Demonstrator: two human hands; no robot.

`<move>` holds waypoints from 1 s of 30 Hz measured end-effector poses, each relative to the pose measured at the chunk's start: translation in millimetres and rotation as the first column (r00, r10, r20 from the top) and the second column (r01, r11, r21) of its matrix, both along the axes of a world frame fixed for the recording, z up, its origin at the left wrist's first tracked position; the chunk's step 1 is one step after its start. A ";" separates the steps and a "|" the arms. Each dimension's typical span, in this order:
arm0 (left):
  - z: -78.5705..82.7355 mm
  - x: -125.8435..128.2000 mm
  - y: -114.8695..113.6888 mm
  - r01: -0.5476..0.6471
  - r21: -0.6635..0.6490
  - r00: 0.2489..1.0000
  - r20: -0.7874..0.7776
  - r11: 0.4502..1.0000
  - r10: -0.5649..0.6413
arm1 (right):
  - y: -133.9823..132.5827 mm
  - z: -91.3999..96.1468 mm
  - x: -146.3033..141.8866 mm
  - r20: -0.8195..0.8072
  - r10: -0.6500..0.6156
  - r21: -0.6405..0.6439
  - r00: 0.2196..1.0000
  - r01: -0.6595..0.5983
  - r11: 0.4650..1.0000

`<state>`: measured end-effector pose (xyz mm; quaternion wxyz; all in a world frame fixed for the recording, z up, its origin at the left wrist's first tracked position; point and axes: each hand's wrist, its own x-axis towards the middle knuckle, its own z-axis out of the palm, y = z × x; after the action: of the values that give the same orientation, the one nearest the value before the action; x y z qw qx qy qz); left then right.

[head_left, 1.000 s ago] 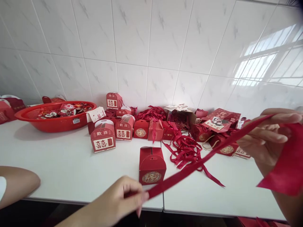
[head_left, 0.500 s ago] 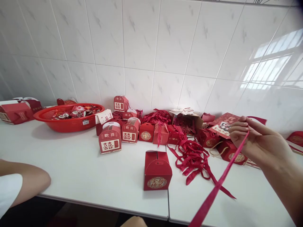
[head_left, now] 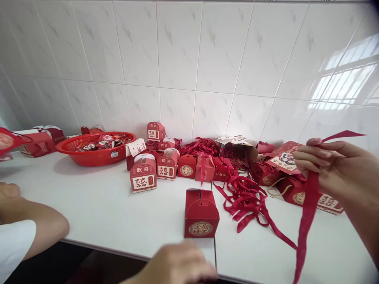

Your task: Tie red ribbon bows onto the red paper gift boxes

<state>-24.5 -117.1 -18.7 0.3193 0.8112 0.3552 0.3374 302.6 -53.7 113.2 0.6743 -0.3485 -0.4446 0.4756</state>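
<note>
Red ribbon [head_left: 308, 207] pinched in right hand [head_left: 336, 167], hanging below it, left hand [head_left: 180, 262] blurred, grip unclear

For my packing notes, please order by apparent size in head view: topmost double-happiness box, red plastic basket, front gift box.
Red plastic basket
Front gift box
Topmost double-happiness box
True sizes are unsure.

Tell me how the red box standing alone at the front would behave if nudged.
The red box looks like folded card, so it is probably stiff but dentable. It stands upright and flat-sided, so it would likely slide, not roll. Its inside is hidden, so weight is uncertain.
</note>
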 end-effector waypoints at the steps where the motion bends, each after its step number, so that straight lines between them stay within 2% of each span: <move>1: 3.8 -3.3 13.0 -0.029 0.022 1.000 -0.009 0.999 0.029 | -5.0 -0.2 -4.9 -0.011 0.009 -0.018 1.000 -0.009 1.000; 2: 6.3 -6.3 28.9 -0.130 0.126 0.991 -0.001 0.983 0.131 | -9.4 -1.8 -10.8 -0.020 0.035 -0.040 0.999 -0.036 0.999; 3: 7.3 -8.9 47.0 -0.240 0.226 0.970 0.022 0.944 0.241 | -13.1 -4.8 -17.5 -0.022 0.080 -0.064 0.997 -0.082 0.995; 5: 4.9 -10.8 84.5 -0.357 0.314 0.933 0.071 0.880 0.353 | -18.1 -14.5 -32.5 -0.003 0.208 -0.115 0.978 -0.207 0.972; 6: 2.1 -9.8 101.3 -0.361 0.290 0.932 0.069 0.886 0.357 | -19.4 -20.7 -40.3 0.013 0.279 -0.154 0.960 -0.274 0.949; 8: -4.5 -4.4 126.1 -0.312 0.179 0.950 0.045 0.933 0.310 | -20.5 -34.5 -55.0 0.045 0.410 -0.258 0.911 -0.386 0.886; 10: -9.5 3.3 136.7 -0.231 0.065 0.973 0.020 0.971 0.230 | -20.0 -48.4 -66.5 0.076 0.512 -0.340 0.856 -0.460 0.820; 13: -11.7 12.7 129.2 -0.193 0.045 0.979 -0.049 0.980 0.195 | -18.5 -68.2 -75.5 0.153 0.591 -0.386 0.792 -0.503 0.773; 17: -7.5 18.2 99.4 -0.307 0.193 0.904 -0.246 0.932 0.349 | -16.2 -92.8 -77.5 0.268 0.607 -0.467 0.748 -0.450 0.761; 20: -3.8 21.5 83.4 -0.300 0.317 0.864 -0.309 0.900 0.397 | -14.1 -106.2 -80.0 0.337 0.613 -0.493 0.715 -0.421 0.762; 24: 0.2 25.3 79.4 -0.193 0.438 0.895 -0.288 0.878 0.340 | -11.5 -114.1 -87.6 0.329 0.682 -0.519 0.653 -0.478 0.708; 27: 2.8 25.0 79.6 -0.154 0.429 0.922 -0.263 0.890 0.286 | -10.4 -115.1 -92.8 0.244 0.739 -0.544 0.628 -0.543 0.640; 30: 4.0 23.4 77.0 -0.120 0.401 0.940 -0.248 0.908 0.234 | -9.8 -114.7 -96.5 0.167 0.754 -0.586 0.636 -0.551 0.594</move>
<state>-1.2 -40.1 -14.7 0.0681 0.8621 0.3990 0.3048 206.1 -63.5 -1.5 0.2305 -0.4010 -0.5361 0.7062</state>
